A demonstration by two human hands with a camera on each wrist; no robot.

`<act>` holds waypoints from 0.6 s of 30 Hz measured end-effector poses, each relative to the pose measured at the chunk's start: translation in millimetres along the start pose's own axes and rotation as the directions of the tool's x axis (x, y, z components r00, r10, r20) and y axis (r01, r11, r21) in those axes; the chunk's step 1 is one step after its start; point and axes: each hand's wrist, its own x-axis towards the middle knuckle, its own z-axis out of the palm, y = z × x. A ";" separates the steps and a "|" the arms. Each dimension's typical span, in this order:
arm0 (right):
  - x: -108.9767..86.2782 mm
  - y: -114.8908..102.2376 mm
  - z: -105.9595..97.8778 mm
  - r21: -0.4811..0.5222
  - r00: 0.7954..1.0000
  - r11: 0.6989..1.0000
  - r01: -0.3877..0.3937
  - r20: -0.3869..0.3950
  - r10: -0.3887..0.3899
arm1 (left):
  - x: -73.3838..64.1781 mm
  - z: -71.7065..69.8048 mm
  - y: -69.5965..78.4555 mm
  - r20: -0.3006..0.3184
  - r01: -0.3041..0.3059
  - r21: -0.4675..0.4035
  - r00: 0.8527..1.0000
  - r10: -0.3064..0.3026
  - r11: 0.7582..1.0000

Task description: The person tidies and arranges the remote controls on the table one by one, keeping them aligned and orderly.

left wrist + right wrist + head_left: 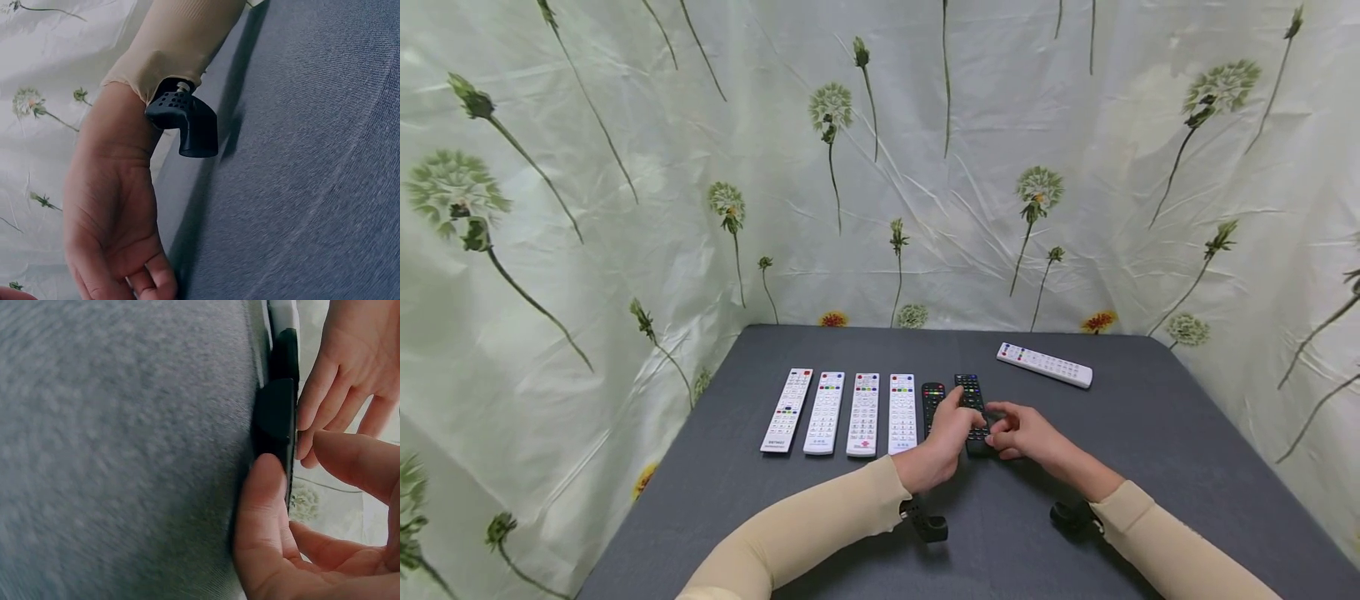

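Note:
Two black remotes lie side by side on the dark cloth-covered table. The left one [932, 400] is partly covered by my left hand [943, 437]. That hand reaches over the right black remote [969, 390], with its fingers extended at the remote's upper face. My right hand [1026, 433] is at the right edge of this same remote. In the right wrist view, a right fingertip touches the side of the black remote [278, 415], while another finger is raised off it. The left wrist view shows my left hand [115, 212] from the palm side; its fingertips are cut off.
Left of the black remotes stands a row of white remotes: one [902, 412], a second [863, 414], a third [824, 412] and a slightly tilted one [787, 410]. Another white remote [1045, 365] lies slanted at the back right. A flowered curtain [880, 167] surrounds the table [715, 517].

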 end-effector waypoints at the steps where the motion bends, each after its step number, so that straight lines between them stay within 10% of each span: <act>1: -0.3 -0.6 -0.8 0.002 1.000 1.000 -0.002 -0.008 0.002 | 0.0 -0.6 2.1 -0.001 -0.005 0.007 1.000 0.005 1.000; 18: 0.7 -21.6 -47.3 -0.064 0.995 0.998 0.021 -0.091 -0.027 | 50.6 5.1 45.3 0.014 -0.040 0.053 0.999 0.039 0.998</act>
